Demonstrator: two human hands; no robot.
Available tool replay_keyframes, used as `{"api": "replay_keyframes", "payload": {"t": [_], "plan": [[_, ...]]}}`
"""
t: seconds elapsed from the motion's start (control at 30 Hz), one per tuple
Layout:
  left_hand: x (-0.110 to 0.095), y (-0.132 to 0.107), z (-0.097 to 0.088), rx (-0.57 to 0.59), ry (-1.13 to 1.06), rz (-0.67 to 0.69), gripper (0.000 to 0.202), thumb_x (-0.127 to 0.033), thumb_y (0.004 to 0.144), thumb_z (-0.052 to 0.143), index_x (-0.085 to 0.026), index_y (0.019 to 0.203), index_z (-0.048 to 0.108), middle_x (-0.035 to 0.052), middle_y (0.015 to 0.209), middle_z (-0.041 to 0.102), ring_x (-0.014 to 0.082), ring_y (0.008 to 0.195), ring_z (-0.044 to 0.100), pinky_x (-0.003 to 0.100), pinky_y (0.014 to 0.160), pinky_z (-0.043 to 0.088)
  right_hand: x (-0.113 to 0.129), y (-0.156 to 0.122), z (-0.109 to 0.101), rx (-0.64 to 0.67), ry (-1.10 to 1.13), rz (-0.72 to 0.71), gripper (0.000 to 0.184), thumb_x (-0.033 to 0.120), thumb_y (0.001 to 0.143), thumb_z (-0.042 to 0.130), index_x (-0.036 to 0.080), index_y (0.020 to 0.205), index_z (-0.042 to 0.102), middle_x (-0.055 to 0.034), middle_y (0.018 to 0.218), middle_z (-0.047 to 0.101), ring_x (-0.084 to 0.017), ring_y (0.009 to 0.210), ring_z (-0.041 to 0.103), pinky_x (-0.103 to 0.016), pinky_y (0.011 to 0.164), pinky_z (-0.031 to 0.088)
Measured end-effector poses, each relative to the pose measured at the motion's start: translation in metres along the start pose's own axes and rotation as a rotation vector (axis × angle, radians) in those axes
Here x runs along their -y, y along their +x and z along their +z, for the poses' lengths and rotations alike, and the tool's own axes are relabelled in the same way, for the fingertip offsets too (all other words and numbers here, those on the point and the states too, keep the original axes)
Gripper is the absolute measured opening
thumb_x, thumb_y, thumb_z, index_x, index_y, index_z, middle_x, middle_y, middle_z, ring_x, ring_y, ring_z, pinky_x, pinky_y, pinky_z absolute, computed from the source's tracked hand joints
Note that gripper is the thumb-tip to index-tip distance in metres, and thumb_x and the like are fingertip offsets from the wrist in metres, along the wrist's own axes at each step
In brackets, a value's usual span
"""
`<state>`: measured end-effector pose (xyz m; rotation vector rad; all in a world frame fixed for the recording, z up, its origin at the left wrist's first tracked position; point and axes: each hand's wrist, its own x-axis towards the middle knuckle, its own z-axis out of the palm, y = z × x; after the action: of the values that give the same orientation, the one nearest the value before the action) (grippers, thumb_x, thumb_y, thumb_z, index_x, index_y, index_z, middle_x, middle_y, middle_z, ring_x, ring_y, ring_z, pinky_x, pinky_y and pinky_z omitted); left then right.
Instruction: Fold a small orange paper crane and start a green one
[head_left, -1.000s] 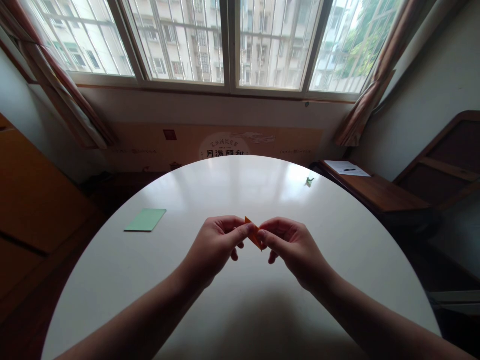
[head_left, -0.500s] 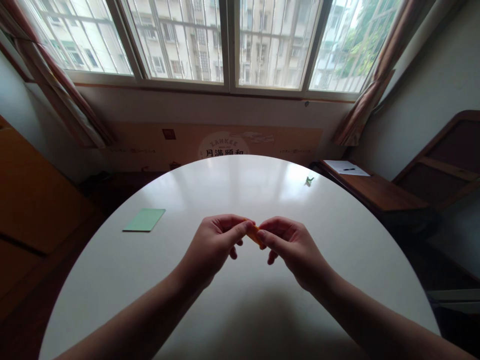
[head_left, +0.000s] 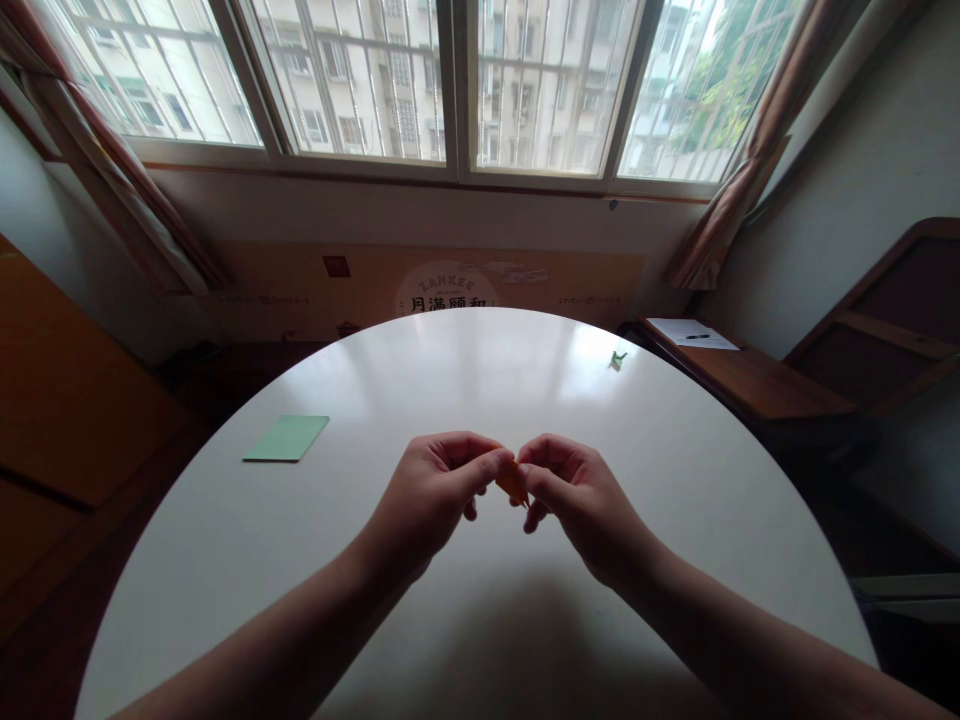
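A small piece of folded orange paper is pinched between both my hands above the white round table. My left hand is closed on its upper left part, thumb on top. My right hand grips its right edge between thumb and forefinger. The paper narrows to a pointed end at the lower right. My fingers hide much of it.
A stack of light green square paper lies at the table's left. Toward the far right edge sits a small green folded paper figure. Beyond it, a brown side table bears a white sheet with a pen.
The orange paper has turned slightly between my fingers, and its pointed lower end now shows. My hands have drawn slightly closer together.
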<state>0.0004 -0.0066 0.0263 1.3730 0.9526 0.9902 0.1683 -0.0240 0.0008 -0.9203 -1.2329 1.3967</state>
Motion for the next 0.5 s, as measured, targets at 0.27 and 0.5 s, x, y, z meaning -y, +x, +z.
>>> {"api": "replay_keyframes", "payload": {"t": [0.27, 0.5], "plan": [[0.0011, -0.0009, 0.0021, 0.008, 0.223, 0.057, 0.014, -0.03, 0.082, 0.073, -0.016, 0.082, 0.076, 0.0039, 0.073, 0.073, 0.0139, 0.063, 0.06, 0.02, 0.049, 0.044, -0.0019, 0.0011, 0.0004, -0.048, -0.045, -0.045, 0.009, 0.024, 0.078, 0.069, 0.019, 0.074, 0.063, 0.0004, 0.065, 0.063, -0.015, 0.063, 0.058, -0.023, 0.049, 0.05], [0.0, 0.0007, 0.0004, 0.038, 0.169, 0.01, 0.013, -0.028, 0.081, 0.072, -0.016, 0.081, 0.075, 0.0017, 0.069, 0.07, 0.0115, 0.058, 0.056, 0.019, 0.047, 0.043, 0.0013, -0.0013, 0.0001, -0.041, -0.152, -0.097, 0.008, 0.023, 0.079, 0.067, 0.018, 0.073, 0.064, -0.001, 0.067, 0.063, -0.015, 0.063, 0.058, -0.024, 0.049, 0.05]]}}
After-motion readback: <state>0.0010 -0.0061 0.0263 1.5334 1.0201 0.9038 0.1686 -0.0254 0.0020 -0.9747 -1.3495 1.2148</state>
